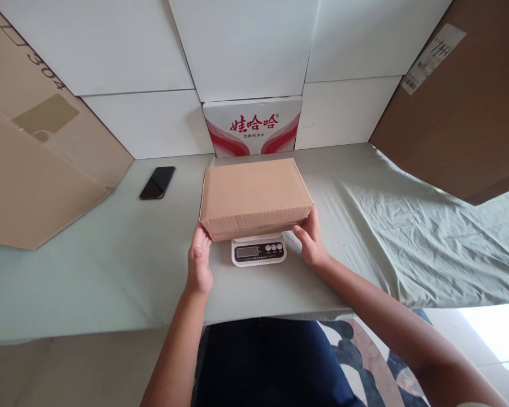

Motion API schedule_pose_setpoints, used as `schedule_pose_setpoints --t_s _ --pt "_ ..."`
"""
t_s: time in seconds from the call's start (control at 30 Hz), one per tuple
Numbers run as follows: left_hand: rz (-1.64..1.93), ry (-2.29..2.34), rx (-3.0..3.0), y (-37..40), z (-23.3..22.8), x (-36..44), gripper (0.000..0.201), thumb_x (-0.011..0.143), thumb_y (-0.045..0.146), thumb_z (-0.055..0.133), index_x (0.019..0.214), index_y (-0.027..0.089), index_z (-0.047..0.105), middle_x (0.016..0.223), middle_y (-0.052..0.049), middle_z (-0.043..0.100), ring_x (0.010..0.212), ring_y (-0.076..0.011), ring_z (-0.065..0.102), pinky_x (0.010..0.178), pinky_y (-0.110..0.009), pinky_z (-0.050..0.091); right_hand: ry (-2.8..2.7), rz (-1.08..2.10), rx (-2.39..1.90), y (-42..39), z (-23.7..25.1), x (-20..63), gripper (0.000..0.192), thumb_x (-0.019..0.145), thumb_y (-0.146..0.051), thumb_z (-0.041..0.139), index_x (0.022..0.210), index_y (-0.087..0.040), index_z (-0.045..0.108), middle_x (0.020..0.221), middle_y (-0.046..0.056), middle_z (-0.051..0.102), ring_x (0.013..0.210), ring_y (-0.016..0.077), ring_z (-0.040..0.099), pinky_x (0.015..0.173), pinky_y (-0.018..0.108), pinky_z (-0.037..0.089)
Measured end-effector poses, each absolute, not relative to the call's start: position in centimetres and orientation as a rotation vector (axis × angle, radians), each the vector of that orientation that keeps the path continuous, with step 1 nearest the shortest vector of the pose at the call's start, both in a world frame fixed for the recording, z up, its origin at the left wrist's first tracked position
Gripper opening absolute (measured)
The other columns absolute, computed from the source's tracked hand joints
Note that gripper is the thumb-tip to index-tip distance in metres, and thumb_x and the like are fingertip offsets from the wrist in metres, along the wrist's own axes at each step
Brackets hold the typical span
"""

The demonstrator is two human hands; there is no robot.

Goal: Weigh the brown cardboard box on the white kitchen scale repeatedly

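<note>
A brown cardboard box (pixel 258 192) is between my two hands, over a small white digital scale (pixel 258 252). My left hand (pixel 199 261) grips the box at its near left corner, thumb toward me and the other fingers partly hidden behind it. At the near right corner, my right hand (pixel 311 237) holds the box, with its fingers partly under the edge. The scale's grey display and round buttons show in front of the box, while the box hides its weighing plate. Whether the box rests on the plate or is held just above it, I cannot tell.
A black phone (pixel 158 182) lies on the green cloth (pixel 110 294) to the left. White panels and a red-and-white printed carton (pixel 253 127) line the back. Large cardboard cartons flank the table: one on the left (pixel 38 164), another on the right (pixel 462 113).
</note>
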State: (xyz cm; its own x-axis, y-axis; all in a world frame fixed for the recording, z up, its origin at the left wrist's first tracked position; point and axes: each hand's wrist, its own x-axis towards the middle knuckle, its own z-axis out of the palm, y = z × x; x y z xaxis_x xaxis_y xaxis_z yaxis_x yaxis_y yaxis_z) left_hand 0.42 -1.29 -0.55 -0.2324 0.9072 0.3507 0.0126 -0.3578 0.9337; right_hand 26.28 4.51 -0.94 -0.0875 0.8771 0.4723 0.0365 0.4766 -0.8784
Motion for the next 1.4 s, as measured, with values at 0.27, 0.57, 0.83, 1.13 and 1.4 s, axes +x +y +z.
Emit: schedule_pose_setpoints --t_s 0.27,0.57,0.83,1.13,1.4 --pt "1.675 1.152 1.334 -1.29 -0.37 0.45 0.09 0.084 0.089 0.041 0.151 0.03 0.055 0.156 -0.013 0.057 0.149 -0.0374 0.049 0.121 -0.051 0.042 -1.5 0.859 -0.868 4.58 -0.95 26.36 0.073 0.091 -0.065 0.058 0.156 -0.04 0.036 0.154 0.008 0.047 0.133 0.0354 0.052 0.109 0.06 0.051" --pt "1.689 1.139 1.344 -1.12 -0.67 0.41 0.088 0.086 0.088 0.04 0.15 0.031 0.056 0.157 -0.012 0.057 0.15 -0.0369 0.049 0.122 -0.05 0.042 -1.484 0.863 -0.83 4.69 -0.76 26.28 0.073 0.091 -0.065 0.059 0.156 -0.04 0.037 0.163 0.004 0.043 0.15 0.0374 0.042 0.122 0.063 0.043" --pt "1.679 1.136 1.347 -1.18 -0.56 0.45 0.088 0.087 0.088 0.039 0.153 0.031 0.053 0.162 -0.012 0.053 0.153 -0.0367 0.046 0.124 -0.05 0.04 -1.473 0.869 -0.827 4.78 -0.44 26.22 0.07 0.091 -0.064 0.059 0.153 -0.039 0.04 0.159 0.005 0.046 0.147 0.0368 0.046 0.12 0.061 0.045" --pt "1.679 1.138 1.332 -1.25 -0.38 0.58 0.088 0.085 0.089 0.04 0.151 0.032 0.055 0.16 -0.011 0.055 0.154 -0.0367 0.045 0.125 -0.05 0.039 -1.512 0.81 -0.84 5.01 -0.51 26.29 0.069 0.092 -0.065 0.056 0.153 -0.039 0.039 0.154 0.006 0.051 0.145 0.0366 0.047 0.12 0.06 0.045" --pt "1.671 1.143 1.34 -1.2 -0.41 0.48 0.088 0.086 0.089 0.04 0.151 0.031 0.055 0.16 -0.012 0.055 0.152 -0.0374 0.047 0.125 -0.051 0.038 -1.5 0.834 -0.798 5.04 -0.52 26.16 0.067 0.092 -0.062 0.057 0.153 -0.041 0.038 0.157 0.004 0.051 0.147 0.0359 0.047 0.121 0.061 0.043"
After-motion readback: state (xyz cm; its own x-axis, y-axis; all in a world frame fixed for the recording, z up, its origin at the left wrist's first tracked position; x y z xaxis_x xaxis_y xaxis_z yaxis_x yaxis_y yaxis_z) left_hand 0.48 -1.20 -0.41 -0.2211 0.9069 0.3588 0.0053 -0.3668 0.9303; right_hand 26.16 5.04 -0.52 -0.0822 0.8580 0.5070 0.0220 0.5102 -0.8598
